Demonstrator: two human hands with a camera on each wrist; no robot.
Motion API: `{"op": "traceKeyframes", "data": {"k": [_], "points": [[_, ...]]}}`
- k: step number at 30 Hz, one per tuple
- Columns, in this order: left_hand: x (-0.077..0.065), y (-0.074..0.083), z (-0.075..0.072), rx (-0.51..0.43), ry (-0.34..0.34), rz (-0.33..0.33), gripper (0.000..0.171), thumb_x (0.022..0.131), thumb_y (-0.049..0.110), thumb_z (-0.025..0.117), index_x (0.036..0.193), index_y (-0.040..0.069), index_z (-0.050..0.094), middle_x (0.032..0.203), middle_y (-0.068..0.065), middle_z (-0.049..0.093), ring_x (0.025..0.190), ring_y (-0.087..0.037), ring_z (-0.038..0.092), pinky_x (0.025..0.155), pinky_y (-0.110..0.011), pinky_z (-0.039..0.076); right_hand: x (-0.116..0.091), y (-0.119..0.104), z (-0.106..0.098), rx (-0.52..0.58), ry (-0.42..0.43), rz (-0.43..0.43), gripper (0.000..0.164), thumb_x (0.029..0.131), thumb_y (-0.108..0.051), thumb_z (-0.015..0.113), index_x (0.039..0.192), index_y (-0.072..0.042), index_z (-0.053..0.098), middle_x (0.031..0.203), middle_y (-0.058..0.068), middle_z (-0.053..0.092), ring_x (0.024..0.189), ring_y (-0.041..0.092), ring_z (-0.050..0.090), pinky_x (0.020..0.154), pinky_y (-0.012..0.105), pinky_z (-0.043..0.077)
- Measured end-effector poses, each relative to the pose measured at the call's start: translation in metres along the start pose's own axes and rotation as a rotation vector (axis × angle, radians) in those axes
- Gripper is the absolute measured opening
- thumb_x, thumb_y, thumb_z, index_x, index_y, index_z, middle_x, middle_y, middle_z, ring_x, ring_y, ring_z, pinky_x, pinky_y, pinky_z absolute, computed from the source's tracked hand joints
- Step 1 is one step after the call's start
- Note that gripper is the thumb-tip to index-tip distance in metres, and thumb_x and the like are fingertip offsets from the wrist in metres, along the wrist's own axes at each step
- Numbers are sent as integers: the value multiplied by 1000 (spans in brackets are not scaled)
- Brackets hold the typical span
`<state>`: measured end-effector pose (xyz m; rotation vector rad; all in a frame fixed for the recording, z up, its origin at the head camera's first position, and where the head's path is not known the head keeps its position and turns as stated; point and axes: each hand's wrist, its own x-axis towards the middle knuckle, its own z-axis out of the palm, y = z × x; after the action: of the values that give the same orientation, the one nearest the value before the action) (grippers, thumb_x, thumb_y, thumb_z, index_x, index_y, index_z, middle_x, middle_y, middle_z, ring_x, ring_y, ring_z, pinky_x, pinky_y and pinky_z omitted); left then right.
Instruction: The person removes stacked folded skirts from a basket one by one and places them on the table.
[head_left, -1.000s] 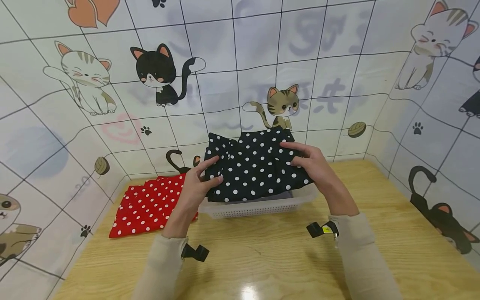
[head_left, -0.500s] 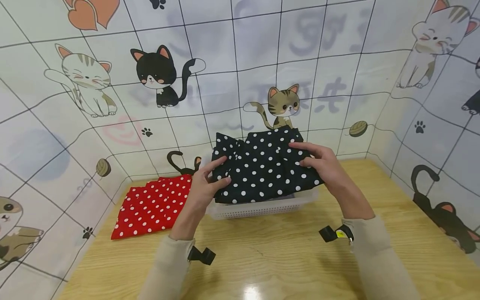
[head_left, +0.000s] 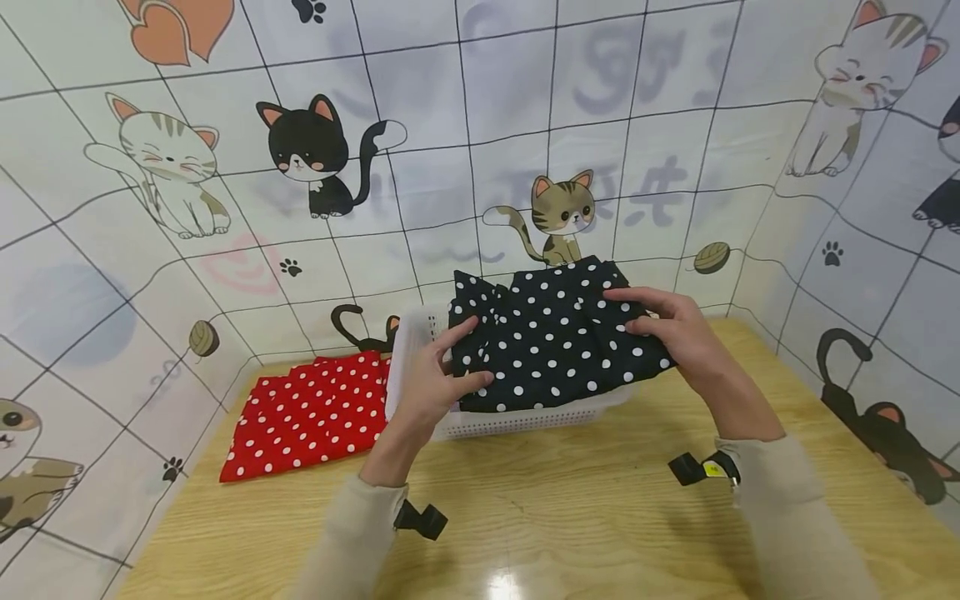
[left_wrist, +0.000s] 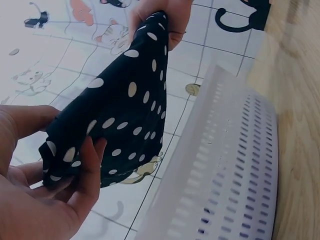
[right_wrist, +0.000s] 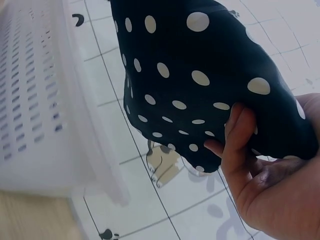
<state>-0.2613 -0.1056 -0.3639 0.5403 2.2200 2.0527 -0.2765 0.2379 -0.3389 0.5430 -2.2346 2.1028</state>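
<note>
A folded black cloth with white polka dots (head_left: 555, 333) is held up over a white plastic basket (head_left: 517, 423), hiding most of the basket's inside. At its left edge my left hand (head_left: 431, 383) grips the cloth, thumb in front; the left wrist view shows the fingers (left_wrist: 90, 170) curled round the fold. My right hand (head_left: 686, 337) pinches the opposite edge. In the right wrist view, fingertips (right_wrist: 240, 125) press against the underside of the dotted cloth (right_wrist: 185, 75), and the basket's perforated wall (right_wrist: 30, 85) stands beside it.
A folded red cloth with white dots (head_left: 311, 417) lies on the wooden table (head_left: 540, 500), just left of the basket. Behind and at both sides rise walls (head_left: 450, 167) covered in a grid and cartoon cats.
Both hands have carried the black dotted cloth to the right across the basket, so the basket's left end now shows. The red cloth and the basket stay where they were.
</note>
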Motion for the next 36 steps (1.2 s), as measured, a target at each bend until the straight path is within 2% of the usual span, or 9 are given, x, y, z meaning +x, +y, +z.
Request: {"op": "traceKeyframes", "data": {"k": [7,13,20,25,28,32,36], "points": [[3,0,22,41,-4,39,79,86,3,75,158,18,44,154,-6,49,124,-29,66,102,-37,58,-8,4,-20,-63,46,11,38,97,4,59,130,-11,69,119,-6,70,80,10,75,64,27,63],[11,0,40,29,-54,51,88,84,5,78,161,18,37,161,-6,41,129,-29,62,104,-38,56,-16,9,-41,-79,88,-4,35,98,1,62,128,-13,71,118,-9,70,77,10,75,62,26,62],[19,-4,60,-17,-110,47,94,82,-1,72,164,17,30,163,-8,35,125,-38,62,92,-37,62,-24,10,-63,-44,107,-35,33,98,1,64,127,-12,72,113,-10,73,77,7,75,60,24,61],[25,-8,78,21,-100,81,86,85,-3,70,161,17,36,158,-9,39,122,-41,63,88,-37,63,-33,9,-78,-8,102,-27,32,98,2,63,126,-11,71,109,-8,75,76,8,75,59,25,61],[29,-5,93,9,-80,89,81,86,-4,70,159,19,41,155,-8,42,121,-40,63,79,-39,65,-38,9,-91,49,119,-23,33,98,5,61,125,-12,72,108,-7,76,75,10,76,58,25,61],[36,-1,112,-52,-73,75,80,87,-7,68,157,20,43,152,-4,43,119,-36,64,63,-44,65,-46,7,-108,100,162,-15,35,99,6,59,125,-13,72,108,-7,77,76,11,77,58,26,61],[41,-1,127,-112,-79,85,79,87,-11,65,158,16,42,151,-6,43,111,-35,67,59,-44,64,-52,3,-119,83,213,-14,34,100,6,58,125,-12,73,110,-8,77,75,10,77,59,25,61]]}}
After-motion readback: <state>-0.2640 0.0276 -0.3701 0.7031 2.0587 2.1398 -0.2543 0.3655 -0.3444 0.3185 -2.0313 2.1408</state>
